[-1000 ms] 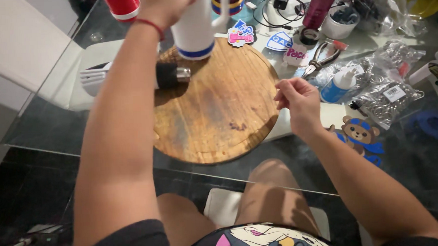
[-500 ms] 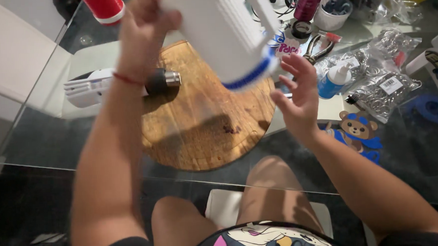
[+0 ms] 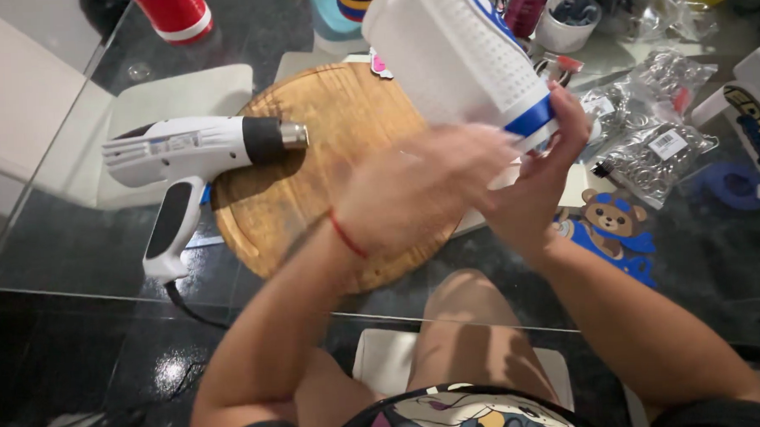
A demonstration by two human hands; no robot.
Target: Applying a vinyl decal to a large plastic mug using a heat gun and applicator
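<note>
Above the round wooden board (image 3: 311, 157), you held the white tumbler (image 3: 459, 59) tilted, your right hand (image 3: 535, 179) cupped under its blue-banded end. Your left hand (image 3: 413, 191) was blurred against it; I could not tell its fingers' state. Left of the board lay the heat gun (image 3: 193, 153), untouched, so heating looked pending.

Bright overhead light, glare on the glass table (image 3: 78, 249), motion-blurred left hand (image 3: 413, 187).
</note>
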